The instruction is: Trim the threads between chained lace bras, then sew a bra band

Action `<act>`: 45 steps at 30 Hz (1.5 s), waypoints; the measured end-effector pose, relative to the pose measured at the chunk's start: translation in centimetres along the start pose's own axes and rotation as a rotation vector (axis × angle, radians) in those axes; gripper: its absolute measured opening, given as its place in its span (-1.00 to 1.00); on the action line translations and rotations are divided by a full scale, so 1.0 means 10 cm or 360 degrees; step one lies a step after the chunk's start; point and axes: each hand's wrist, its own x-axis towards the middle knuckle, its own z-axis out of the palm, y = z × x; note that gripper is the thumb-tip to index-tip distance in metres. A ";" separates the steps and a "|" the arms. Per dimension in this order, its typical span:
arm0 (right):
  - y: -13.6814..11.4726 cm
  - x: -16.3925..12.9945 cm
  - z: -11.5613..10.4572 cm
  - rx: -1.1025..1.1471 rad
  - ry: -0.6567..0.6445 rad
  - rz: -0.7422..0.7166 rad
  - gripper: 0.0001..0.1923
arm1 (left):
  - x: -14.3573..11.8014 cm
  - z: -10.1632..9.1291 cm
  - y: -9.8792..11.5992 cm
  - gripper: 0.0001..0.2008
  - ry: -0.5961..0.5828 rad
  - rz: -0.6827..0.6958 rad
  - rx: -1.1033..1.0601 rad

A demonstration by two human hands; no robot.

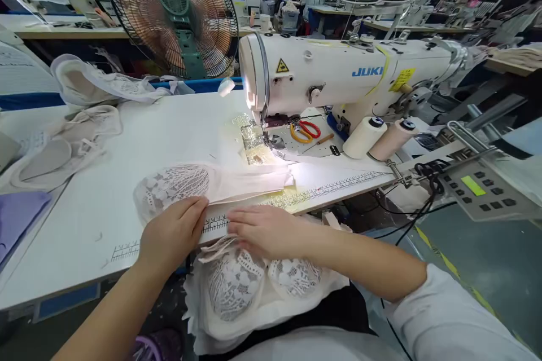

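Bright needle lamp glares on the table [169, 124]; edges bend, background perhaps slightly soft

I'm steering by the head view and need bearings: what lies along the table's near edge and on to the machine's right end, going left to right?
Purple cloth → left hand on the lace bra cup → right hand → orange-and-red scissors → two thread cones → control panel.

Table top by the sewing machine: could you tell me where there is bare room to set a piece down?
The widest bare patch of the table lies between the lace piece under the left hand and the fan. It is crowded under the sewing machine, around the scissors and thread cones.
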 end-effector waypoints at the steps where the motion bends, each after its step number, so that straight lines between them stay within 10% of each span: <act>1: -0.04 0.10 0.03 -0.0010 -0.0032 0.0010 -0.65 | 0.04 -0.02 -0.01 -0.76 -0.0003 0.0003 0.0018; 9: 0.12 0.12 -0.01 -0.0116 -0.0179 0.0919 -0.42 | -0.03 -0.06 0.05 -0.72 -0.0006 0.0051 0.0027; 15: 0.17 -0.40 -0.36 -0.0301 -0.0214 0.1307 -0.71 | -0.21 0.04 0.14 -0.72 -0.0007 0.0123 -0.0106; 19: 0.10 -0.42 -0.45 -0.0153 -0.0119 0.1040 -0.73 | -0.22 0.06 0.14 -0.74 0.0010 0.0106 -0.0175; 25: -0.22 0.01 -0.01 -0.0019 0.0014 0.0139 -0.68 | -0.15 0.05 0.14 -0.76 0.0068 -0.0056 -0.0249; 31: -0.11 0.25 0.06 -0.0093 -0.0019 0.0453 -0.56 | -0.06 0.01 0.13 -0.75 0.0035 -0.0200 -0.0339; 39: 0.22 -0.33 -0.26 -0.0410 -0.0188 0.1185 -0.72 | -0.17 0.09 0.18 -0.74 0.0039 -0.0105 -0.0381; 45: 0.26 -0.45 -0.41 -0.0242 0.0218 0.0999 -0.84 | -0.16 0.09 0.13 -0.71 -0.0012 -0.0026 -0.0448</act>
